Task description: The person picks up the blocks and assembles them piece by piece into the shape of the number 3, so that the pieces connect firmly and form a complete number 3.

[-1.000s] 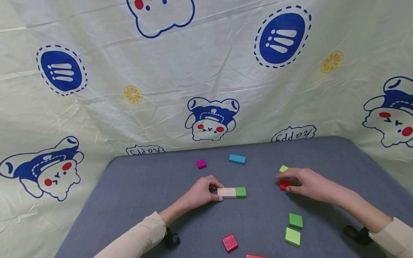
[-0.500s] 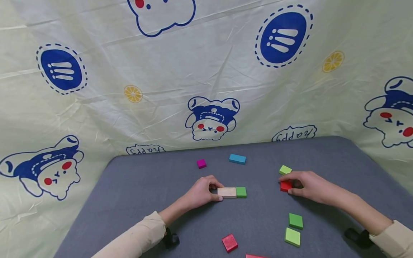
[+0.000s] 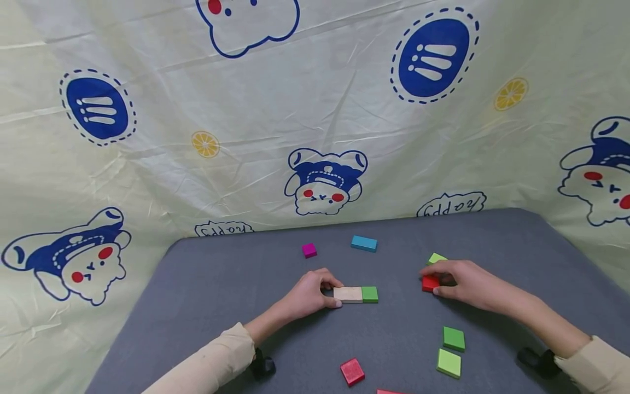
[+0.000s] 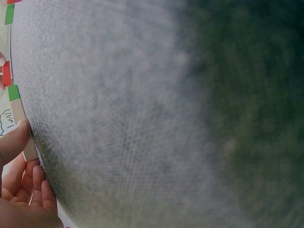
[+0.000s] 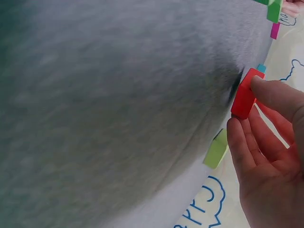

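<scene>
In the head view my left hand (image 3: 311,293) grips the left end of a plain wooden block (image 3: 348,295) between thumb and fingers. A green block (image 3: 370,294) sits flush against that block's right end; the left wrist view also shows the wooden block (image 4: 19,111) under the thumb. Farther right, my right hand (image 3: 465,282) pinches a red block (image 3: 430,283). Seen from the right wrist, the thumb lies on one face of the red block (image 5: 246,95) and the fingertips on the opposite side. Just behind that hand lies a light green block (image 3: 436,258), partly covered by it.
At the back of the grey table (image 3: 236,262) lie a magenta block (image 3: 309,250) and a blue block (image 3: 364,243). Nearer are a green block (image 3: 454,339), a light green block (image 3: 449,363) and a red block (image 3: 352,372). Another red piece is cut by the frame's bottom edge.
My right hand closes its fingers on the red block and shifts slightly left with it. My left hand keeps its grip on the wooden block in the same place.
</scene>
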A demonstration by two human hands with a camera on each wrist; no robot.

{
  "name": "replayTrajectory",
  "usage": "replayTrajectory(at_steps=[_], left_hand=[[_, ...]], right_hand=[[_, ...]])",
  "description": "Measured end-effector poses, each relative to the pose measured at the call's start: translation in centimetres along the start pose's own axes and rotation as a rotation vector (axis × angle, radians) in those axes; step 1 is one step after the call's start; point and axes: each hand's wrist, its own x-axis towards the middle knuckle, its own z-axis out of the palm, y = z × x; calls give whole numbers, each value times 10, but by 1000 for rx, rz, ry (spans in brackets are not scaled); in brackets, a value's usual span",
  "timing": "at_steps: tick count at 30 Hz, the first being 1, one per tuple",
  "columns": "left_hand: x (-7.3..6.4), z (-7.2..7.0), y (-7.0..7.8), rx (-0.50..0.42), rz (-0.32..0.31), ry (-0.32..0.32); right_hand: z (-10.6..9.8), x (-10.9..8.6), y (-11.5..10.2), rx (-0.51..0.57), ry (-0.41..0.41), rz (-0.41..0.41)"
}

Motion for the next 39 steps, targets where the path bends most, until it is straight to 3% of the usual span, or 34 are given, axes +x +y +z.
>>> replayTrajectory(at_steps=[13, 39], left_hand=[[1, 1, -2, -10, -8, 2], [1, 2, -3, -7, -21, 7]], right_hand=[[6, 20, -19, -36, 12, -35], [16, 57, -47, -69, -65, -113]])
